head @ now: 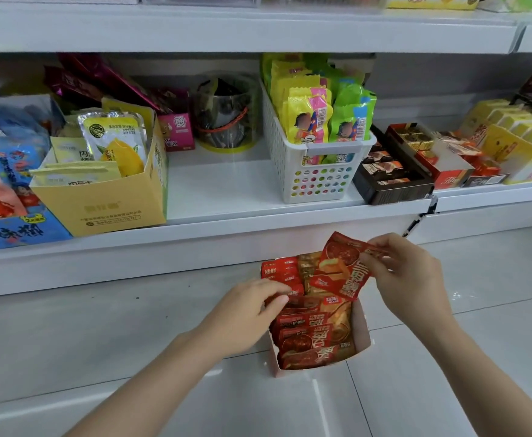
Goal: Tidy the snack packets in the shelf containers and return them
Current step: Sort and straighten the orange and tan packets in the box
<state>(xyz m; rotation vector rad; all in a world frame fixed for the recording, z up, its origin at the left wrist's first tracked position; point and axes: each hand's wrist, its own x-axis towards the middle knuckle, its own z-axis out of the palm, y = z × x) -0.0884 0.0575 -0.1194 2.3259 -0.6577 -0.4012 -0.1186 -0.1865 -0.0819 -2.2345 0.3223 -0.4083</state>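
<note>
Snack packets (313,329), red and orange, fill a small white carton (360,334) standing on the tiled floor (100,335), just in front of the shelf's lower front edge. Packets lie overlapped in rough rows, some tilted.

Right hand (406,272) pinches one red packet (345,268) by its upper edge, lifted above the carton's far end, tilted. Left hand (247,313) reaches in at the carton's left side, fingers curled among the packets near the left wall; whether it grips one or only presses them back I cannot tell.

Shelf (226,187) above shows a bare gap between the yellow cardboard box (100,203) at left and the white perforated basket (315,175) at right. Likely the carton's home slot, by judgement only.

Step in hand, as I read it: slotting the lifted packet back into line.

To do it well:
- Use the left fingers to hold the row back and open a slot.
- Lower the packet edge-first, face forward, matching its neighbours.
- Keep the carton from sliding on the smooth tiles; it looks light.
- Level the tops before lifting, or packets may spill on the way up.
- Lift with both hands on the carton's walls; thin card may buckle.
</note>
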